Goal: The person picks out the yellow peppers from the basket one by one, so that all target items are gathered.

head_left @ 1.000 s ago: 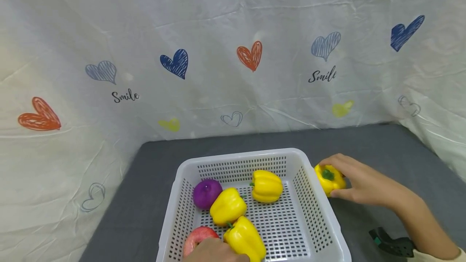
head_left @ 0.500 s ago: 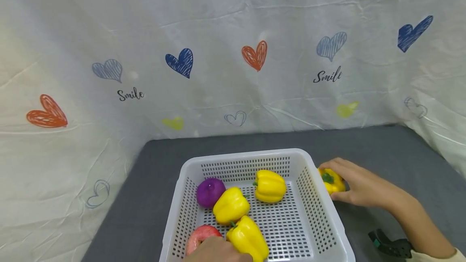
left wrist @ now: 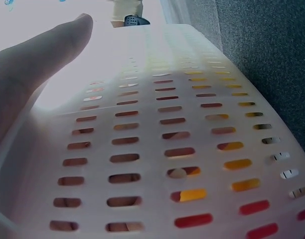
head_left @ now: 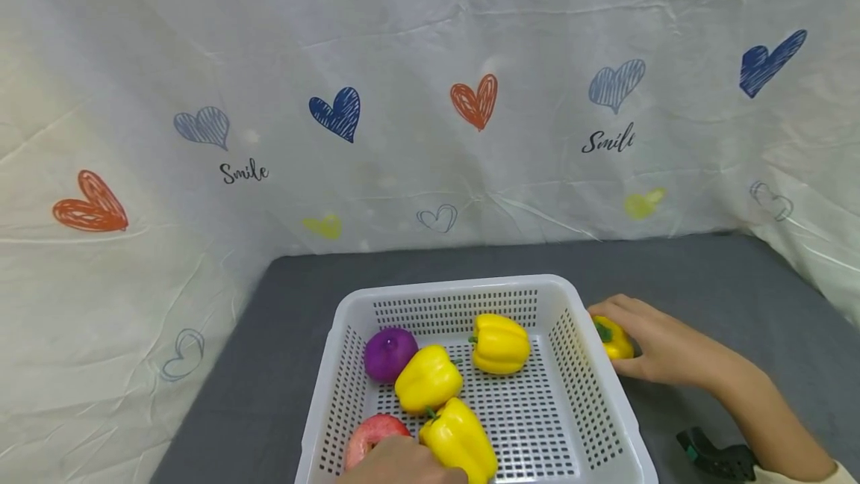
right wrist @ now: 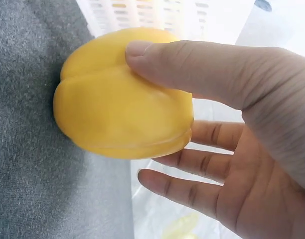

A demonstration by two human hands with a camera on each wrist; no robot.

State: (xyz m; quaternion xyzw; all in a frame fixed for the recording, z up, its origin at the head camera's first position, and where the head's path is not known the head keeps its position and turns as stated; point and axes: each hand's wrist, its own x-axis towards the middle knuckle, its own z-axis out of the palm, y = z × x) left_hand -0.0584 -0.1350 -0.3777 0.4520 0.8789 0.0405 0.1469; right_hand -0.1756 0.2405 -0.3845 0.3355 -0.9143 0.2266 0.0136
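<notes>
Just outside the right wall of a white perforated basket [head_left: 571,387], my right hand [head_left: 661,346] grips a yellow bell pepper [head_left: 616,337] on the grey table. In the right wrist view, my thumb lies along one side of that pepper [right wrist: 122,99] and the fingers are behind it. My left hand [head_left: 406,463] is at the basket's near side, partly cut off by the frame. The left wrist view has my thumb [left wrist: 58,45] outside the perforated wall [left wrist: 152,114], with skin showing through its slots, so the hand holds that wall.
Inside the basket lie a purple onion-like vegetable [head_left: 390,355], several yellow peppers [head_left: 500,343] and a red round item [head_left: 376,435] half hidden by my left hand. A curtain printed with hearts [head_left: 437,155] hangs behind the grey table [head_left: 725,275].
My right hand has closed in further round the yellow pepper and covers more of it. The head view has shifted slightly; my left hand stays at the basket.
</notes>
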